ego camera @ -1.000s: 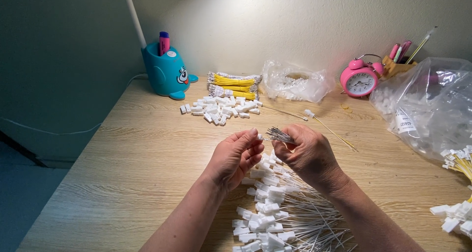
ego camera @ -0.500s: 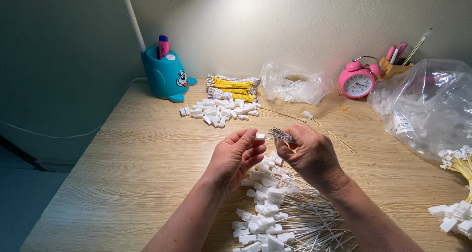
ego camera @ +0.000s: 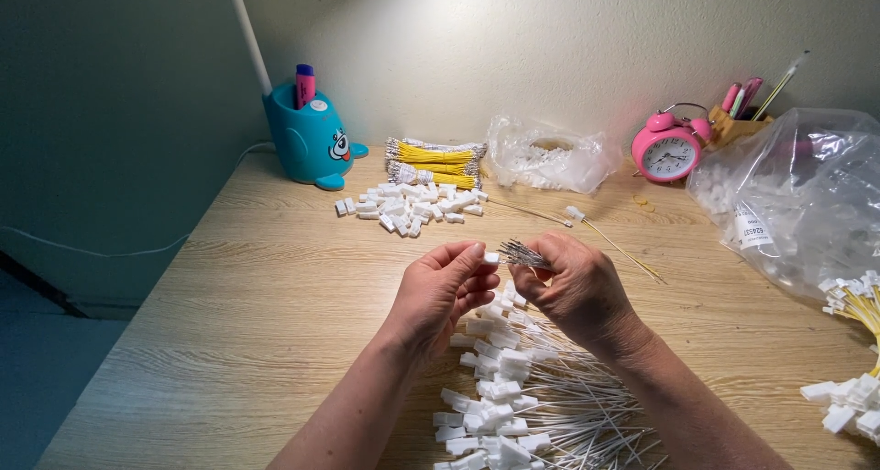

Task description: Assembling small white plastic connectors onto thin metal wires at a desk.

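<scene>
Above the middle of the desk (ego camera: pixel 229 287), left hand (ego camera: pixel 440 291) pinches a small white connector (ego camera: pixel 491 258) between thumb and fingertips, clamped on it. Right hand (ego camera: pixel 577 287) closed around a bundle of thin wires (ego camera: pixel 524 254), bare metal ends fanning out toward the left hand. Connector sits just beside the wire tips, nearly touching; bundle's long axis runs roughly left-right, tips pointing at the connector. Both hands equally near, no gap to speak of. Under the hands, toward the near edge: heap of white connectors with white wires (ego camera: pixel 522 406) already attached, spreading right. Toward the far edge: loose pile of white connectors (ego camera: pixel 408 206), yellow wire bundles (ego camera: pixel 435 161) behind it, blue creature-shaped pen holder (ego camera: pixel 307 140) at far left, crumpled clear bag (ego camera: pixel 545 154), pink alarm clock (ego camera: pixel 667 149). One wired connector (ego camera: pixel 605 236) lies alone behind the right hand. Big clear plastic bag (ego camera: pixel 797 195) at right edge, yellow-wired connectors (ego camera: pixel 852 360) near right corner. Nothing between connector and wire tips.
</scene>
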